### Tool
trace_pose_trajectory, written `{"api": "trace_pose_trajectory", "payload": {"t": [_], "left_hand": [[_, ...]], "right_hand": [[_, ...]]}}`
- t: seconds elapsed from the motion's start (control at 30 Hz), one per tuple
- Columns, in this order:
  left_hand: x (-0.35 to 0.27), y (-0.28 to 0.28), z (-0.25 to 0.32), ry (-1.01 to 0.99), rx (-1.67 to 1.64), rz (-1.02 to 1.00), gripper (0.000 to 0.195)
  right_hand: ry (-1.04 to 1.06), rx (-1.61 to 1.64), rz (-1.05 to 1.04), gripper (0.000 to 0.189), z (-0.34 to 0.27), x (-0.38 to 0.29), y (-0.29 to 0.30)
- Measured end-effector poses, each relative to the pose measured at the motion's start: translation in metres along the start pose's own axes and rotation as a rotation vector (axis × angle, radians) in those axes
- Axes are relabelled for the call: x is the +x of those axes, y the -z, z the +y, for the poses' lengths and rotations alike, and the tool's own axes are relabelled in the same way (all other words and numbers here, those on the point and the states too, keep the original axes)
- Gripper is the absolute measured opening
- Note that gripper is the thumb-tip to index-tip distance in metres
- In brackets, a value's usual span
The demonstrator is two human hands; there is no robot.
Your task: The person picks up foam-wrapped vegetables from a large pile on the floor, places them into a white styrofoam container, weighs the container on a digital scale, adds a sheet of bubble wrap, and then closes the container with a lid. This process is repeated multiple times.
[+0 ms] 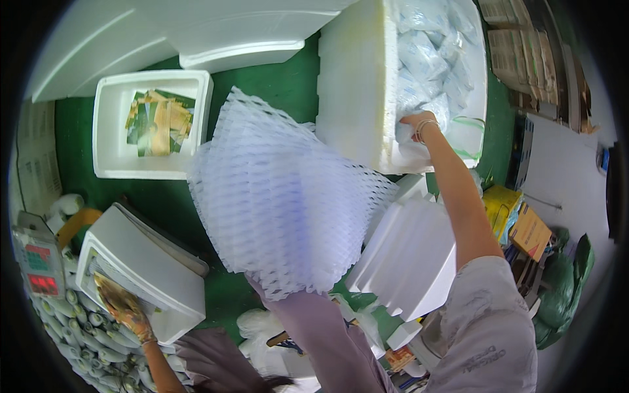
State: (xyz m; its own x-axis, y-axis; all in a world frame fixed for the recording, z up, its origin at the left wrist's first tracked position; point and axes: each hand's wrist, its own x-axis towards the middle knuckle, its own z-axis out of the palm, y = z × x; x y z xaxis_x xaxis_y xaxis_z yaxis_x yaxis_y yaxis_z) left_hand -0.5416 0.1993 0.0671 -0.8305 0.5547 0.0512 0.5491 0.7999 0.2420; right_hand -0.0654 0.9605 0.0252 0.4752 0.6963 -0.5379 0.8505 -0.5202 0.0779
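Note:
My right hand (418,125), with bands at the wrist, reaches into a tall white foam box (355,93) full of clear bagged ice packs (420,56). Its fingers are closed around the edge of one ice pack (404,133) near the box's front wall. My left hand is out of view. Before me a stack of white foam netting (285,196) fans out, blurred in places, over a mauve-clothed limb (319,329). What holds the netting is hidden.
A shallow foam box (201,123) holds flat tan and green pieces (159,123). At lower left, a co-worker's stained gloved hand (120,304) touches a tilted foam box (147,255), near net-wrapped produce (98,339) and a scale (42,265). White foam pieces (408,255) lie under my right arm.

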Motion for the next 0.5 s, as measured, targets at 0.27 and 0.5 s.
{"api": "trace_pose_trajectory", "payload": {"t": [0.27, 0.5], "left_hand": [[0.009, -0.017, 0.005, -0.019, 0.117, 0.078, 0.049], [0.007, -0.002, 0.001, 0.056, -0.094, 0.035, 0.054]], "right_hand": [[0.035, 0.237, -0.067, 0.054, 0.019, 0.005, -0.009], [0.056, -0.024, 0.015, 0.045, 0.001, 0.001, 0.015]]}}
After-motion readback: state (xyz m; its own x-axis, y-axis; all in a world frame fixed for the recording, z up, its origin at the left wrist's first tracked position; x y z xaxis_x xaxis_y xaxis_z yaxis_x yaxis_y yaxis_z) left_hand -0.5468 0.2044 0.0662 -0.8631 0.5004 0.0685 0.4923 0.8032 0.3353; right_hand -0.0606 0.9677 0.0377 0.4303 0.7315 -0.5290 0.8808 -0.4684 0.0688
